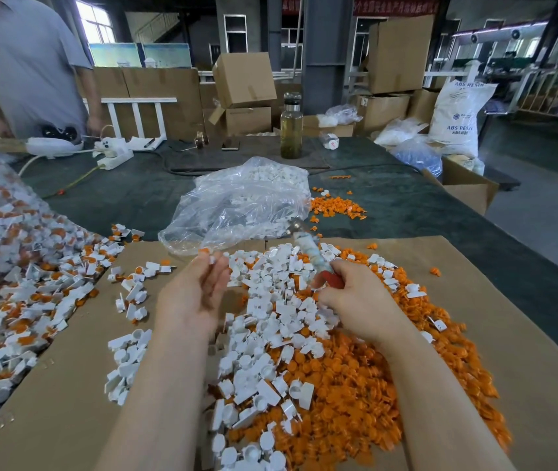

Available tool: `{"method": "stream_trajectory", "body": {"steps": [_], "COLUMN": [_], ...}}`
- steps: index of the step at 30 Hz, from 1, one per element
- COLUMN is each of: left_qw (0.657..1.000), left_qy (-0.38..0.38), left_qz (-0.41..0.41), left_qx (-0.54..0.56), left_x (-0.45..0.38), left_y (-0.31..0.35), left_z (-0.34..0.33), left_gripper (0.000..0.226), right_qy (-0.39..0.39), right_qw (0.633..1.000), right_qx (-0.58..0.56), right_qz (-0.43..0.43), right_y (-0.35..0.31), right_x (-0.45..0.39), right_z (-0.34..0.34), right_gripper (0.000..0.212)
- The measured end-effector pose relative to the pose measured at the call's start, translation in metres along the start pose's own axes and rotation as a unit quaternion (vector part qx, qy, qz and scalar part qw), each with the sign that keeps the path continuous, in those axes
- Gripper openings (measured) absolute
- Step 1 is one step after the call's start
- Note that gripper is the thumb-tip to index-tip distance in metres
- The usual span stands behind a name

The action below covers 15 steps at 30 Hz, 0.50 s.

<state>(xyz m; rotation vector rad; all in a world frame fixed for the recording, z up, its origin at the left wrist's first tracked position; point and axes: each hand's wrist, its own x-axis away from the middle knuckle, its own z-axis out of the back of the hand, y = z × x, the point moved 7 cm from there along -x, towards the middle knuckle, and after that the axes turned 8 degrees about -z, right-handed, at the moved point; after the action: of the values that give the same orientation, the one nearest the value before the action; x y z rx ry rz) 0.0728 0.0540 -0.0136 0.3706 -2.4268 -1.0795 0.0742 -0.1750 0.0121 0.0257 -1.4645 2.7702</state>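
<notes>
- Head view shows a dark tabletop (118,205) carrying a brown cardboard sheet (491,334), which serves as the work surface.
- On the sheet an orange caps heap (349,402) spreads to the right, with white pieces (271,314) strewn over its left half. A clear bag (237,205) slumps just beyond.
- The right hand (355,300) grips the red handle of a hammer (308,249), whose head is raised over the heap's far edge, near the bag.
- The left hand (196,294) is lifted above the sheet, fingertips pinching a small part (211,259) that looks white with orange. Blur hides how the two join.
- The step in hand seems to be fitting a cap into a white piece, with the hammer ready. Next, the part likely needs setting flat on bare cardboard, fingers clear, before a short tap.
</notes>
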Motion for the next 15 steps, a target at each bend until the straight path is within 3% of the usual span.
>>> {"method": "stream_trajectory", "body": {"steps": [8, 12, 15], "left_qw": [0.956, 0.942, 0.961], "left_qy": [0.113, 0.114, 0.099], "left_qz": [0.057, 0.038, 0.016], "left_qx": [0.265, 0.312, 0.258], "left_x": [-0.018, -0.018, -0.018], "left_y": [0.007, 0.011, 0.016], "left_z": [0.037, 0.038, 0.038], "left_gripper": [0.029, 0.030, 0.026], "right_qy": [0.147, 0.166, 0.170], "right_qw": [0.986, 0.980, 0.979], "right_qx": [0.029, 0.039, 0.044], "right_qz": [-0.078, -0.102, -0.108], "right_y": [0.022, 0.031, 0.033], "right_x": [-0.007, -0.009, -0.010], "right_z": [0.026, 0.032, 0.033], "right_gripper": [0.015, 0.023, 0.023]}}
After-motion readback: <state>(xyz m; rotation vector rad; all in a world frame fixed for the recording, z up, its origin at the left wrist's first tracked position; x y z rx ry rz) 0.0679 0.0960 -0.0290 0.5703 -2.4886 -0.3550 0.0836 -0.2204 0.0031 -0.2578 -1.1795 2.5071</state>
